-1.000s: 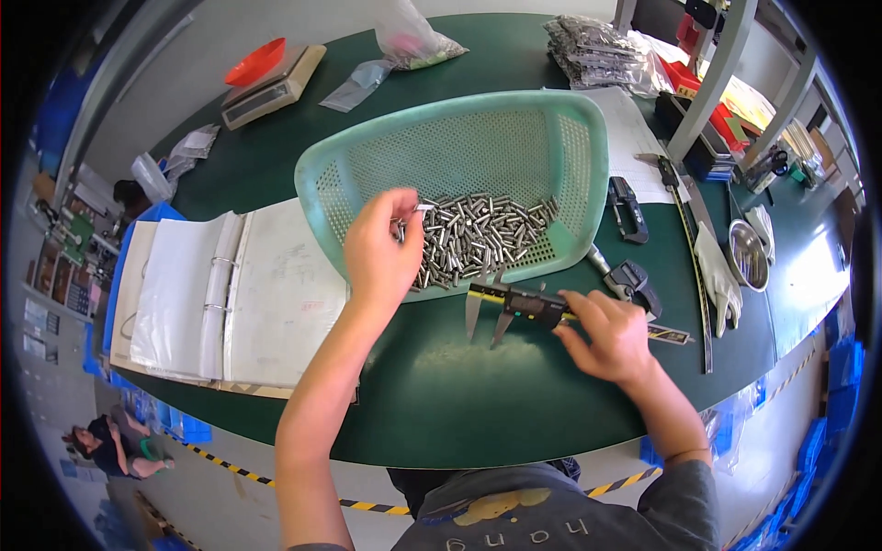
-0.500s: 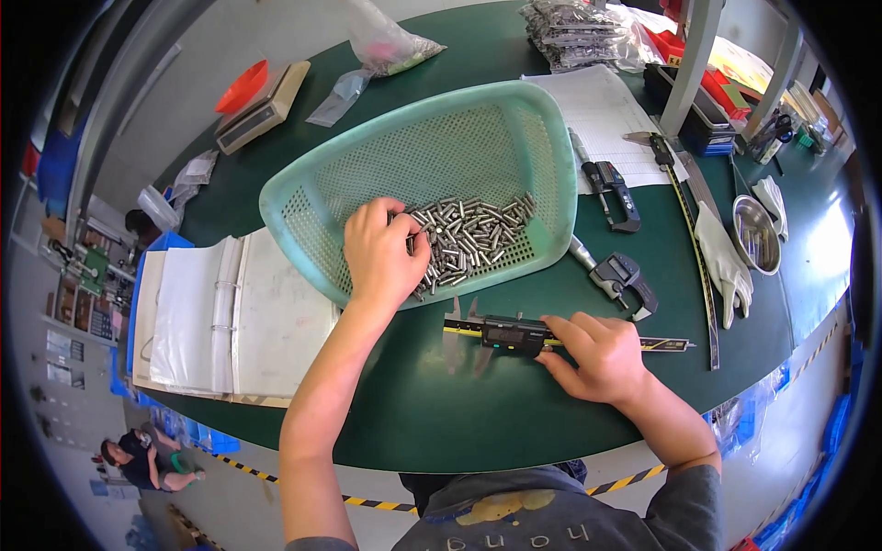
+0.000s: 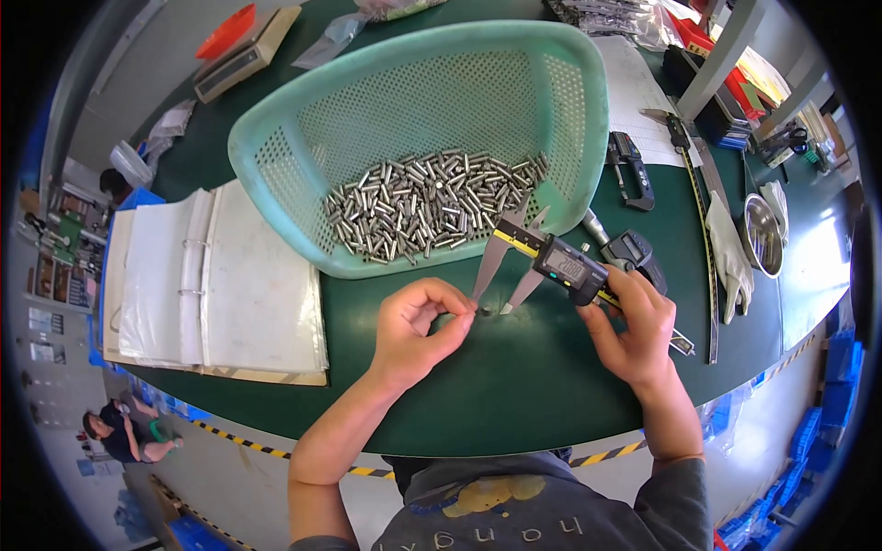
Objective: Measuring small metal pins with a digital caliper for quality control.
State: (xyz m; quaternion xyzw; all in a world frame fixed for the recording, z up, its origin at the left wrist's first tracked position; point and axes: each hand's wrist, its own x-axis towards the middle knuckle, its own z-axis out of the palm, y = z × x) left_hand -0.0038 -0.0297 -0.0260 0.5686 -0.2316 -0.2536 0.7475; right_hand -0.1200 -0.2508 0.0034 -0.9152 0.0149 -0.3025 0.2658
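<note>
My left hand (image 3: 415, 335) pinches a small metal pin (image 3: 483, 311) between thumb and forefinger, over the green table. Right beside the pin are the parted jaws of a digital caliper (image 3: 568, 266); the pin lies between their tips, and I cannot tell whether they touch it. The caliper's body is gripped by my right hand (image 3: 636, 326), its display facing up. Beyond both hands stands a pale green perforated basket (image 3: 395, 96), with a heap of short, shiny metal pins (image 3: 432, 202) along its near side.
An open ring binder (image 3: 262, 285) lies at left. To the right are two digital micrometers (image 3: 634, 250), another caliper (image 3: 680, 138), white gloves (image 3: 729, 257) and a steel bowl (image 3: 761, 230). A scale (image 3: 248, 55) with a red pan stands far left. Another person (image 3: 124, 432) sits at lower left.
My left hand has come out of the basket toward me, with a pin now in its fingers. My right hand has raised and turned the caliper, jaws now pointing toward me and wider apart.
</note>
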